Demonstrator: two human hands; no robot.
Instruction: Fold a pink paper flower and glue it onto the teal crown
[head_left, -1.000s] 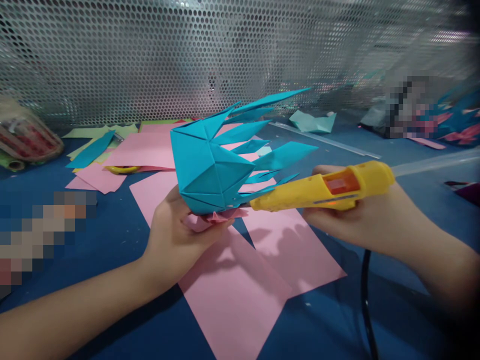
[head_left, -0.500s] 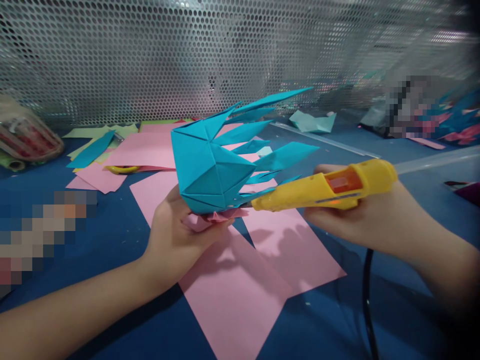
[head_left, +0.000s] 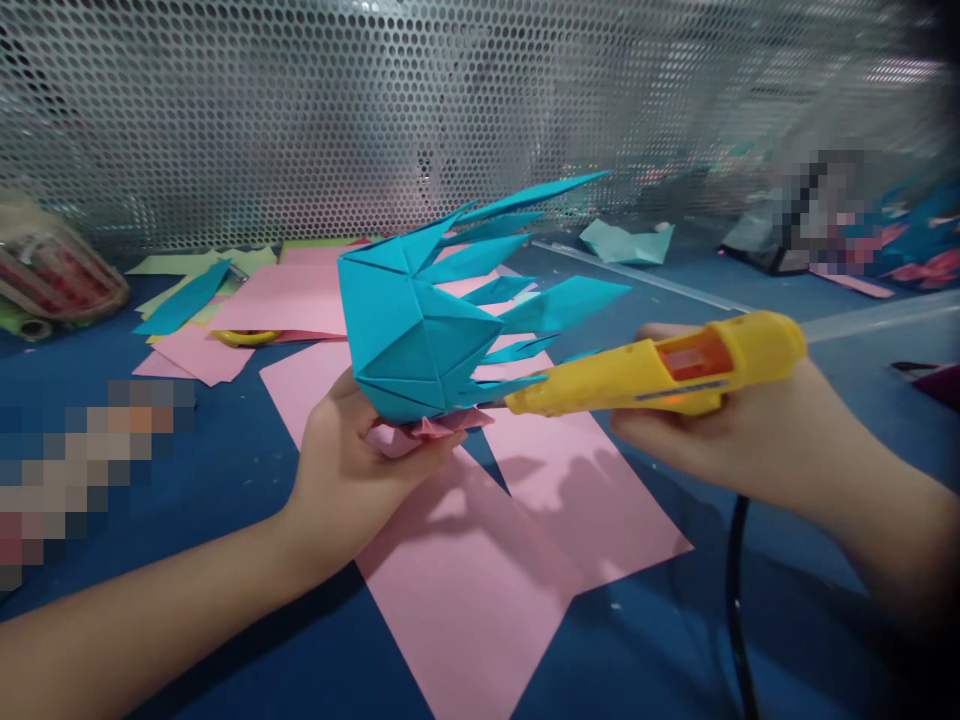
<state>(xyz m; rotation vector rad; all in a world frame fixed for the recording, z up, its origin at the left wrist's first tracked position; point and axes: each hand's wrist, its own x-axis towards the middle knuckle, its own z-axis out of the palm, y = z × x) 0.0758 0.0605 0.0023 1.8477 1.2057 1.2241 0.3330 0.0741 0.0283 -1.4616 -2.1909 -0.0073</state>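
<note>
The blue paper model (head_left: pixel 405 325) is held from below by the curled left hand (head_left: pixel 352 475), left of the right hand (head_left: pixel 720 450), wrapped around the yellow glue gun (head_left: pixel 611 378).

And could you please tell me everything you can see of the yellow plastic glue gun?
The yellow plastic glue gun has an orange-red window in its side, with a small orange glow beneath. It is held nearly level in the right hand, which hides its handle. Its thin nozzle points left at the lower edge of the blue folded-paper model; whether they touch is unclear. A long translucent stick extends from its rear, and a black cable hangs below the hand.
</note>
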